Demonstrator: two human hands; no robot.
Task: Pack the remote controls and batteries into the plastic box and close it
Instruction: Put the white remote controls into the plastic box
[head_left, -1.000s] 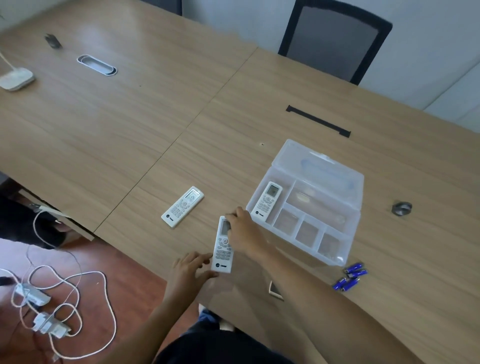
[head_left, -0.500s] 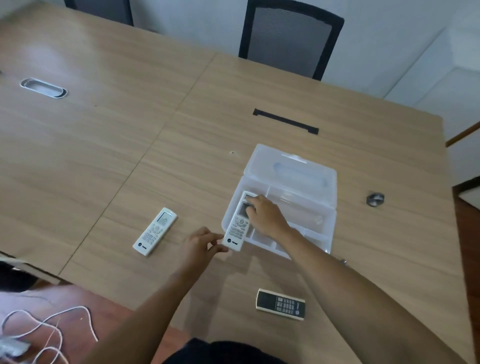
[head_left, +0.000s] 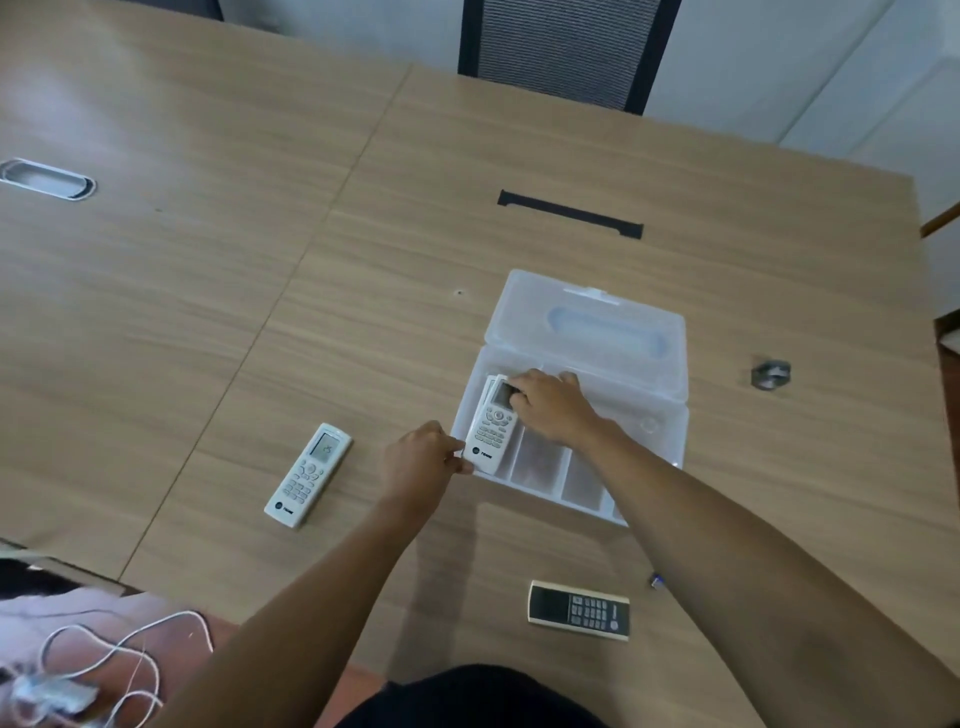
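Head view
Surface: wooden table, seam down the middle; black chair at the far edge.
Box: clear plastic box, lid open and leaning back, small front compartments bare.
Right hand: fingers pressed on the screen end of a white remote lying in the left compartment, on top of another white remote whose edge peeks out.
Left hand: fingertips pinched at the near end of that remote, by the box corner.
Second white remote: flat on the table, left of the box.
Dark remote: near table edge.
Battery: blue tip beside the right forearm.
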